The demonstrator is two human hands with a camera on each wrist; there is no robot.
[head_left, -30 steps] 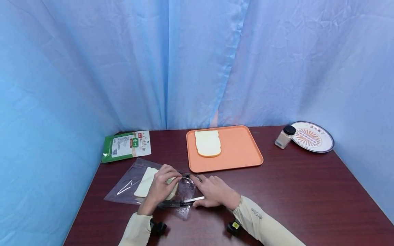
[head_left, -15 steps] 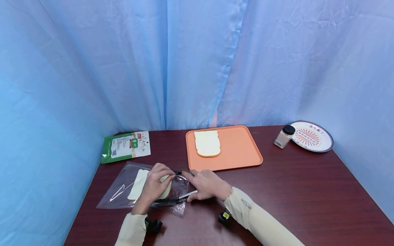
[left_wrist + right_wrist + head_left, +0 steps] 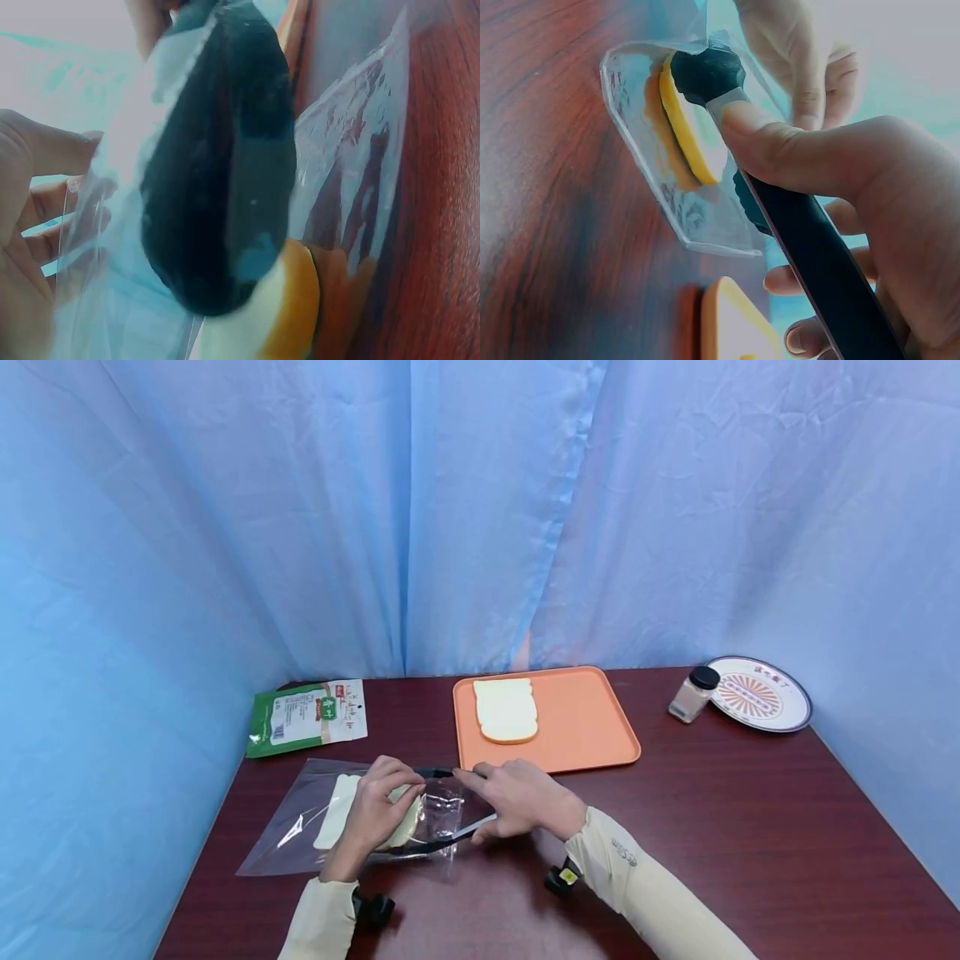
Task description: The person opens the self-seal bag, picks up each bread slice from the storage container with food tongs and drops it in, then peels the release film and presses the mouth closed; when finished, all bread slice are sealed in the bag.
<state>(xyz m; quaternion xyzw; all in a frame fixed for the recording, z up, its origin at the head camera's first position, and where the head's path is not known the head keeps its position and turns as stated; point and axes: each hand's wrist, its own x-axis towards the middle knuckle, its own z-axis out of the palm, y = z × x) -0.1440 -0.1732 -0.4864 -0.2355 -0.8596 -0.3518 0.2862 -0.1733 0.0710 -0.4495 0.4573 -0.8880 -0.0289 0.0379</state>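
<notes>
Left hand [image 3: 380, 806] pinching the clear bag [image 3: 273, 839] by its lip, right hand [image 3: 521, 797] gripping black tongs [image 3: 814, 251], arms spread at the mouth! The bread [image 3: 337, 814] lies inside, the bag on the counter [image 3: 750, 827].

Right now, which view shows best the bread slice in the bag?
Head view: the bread slice shows its broad face, though the left hand hides part. Right wrist: mostly its crust edge. Left wrist: only a portion, behind the black tongs.

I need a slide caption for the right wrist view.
Right hand holds long black tongs at a clear plastic bag containing white bread.
</notes>
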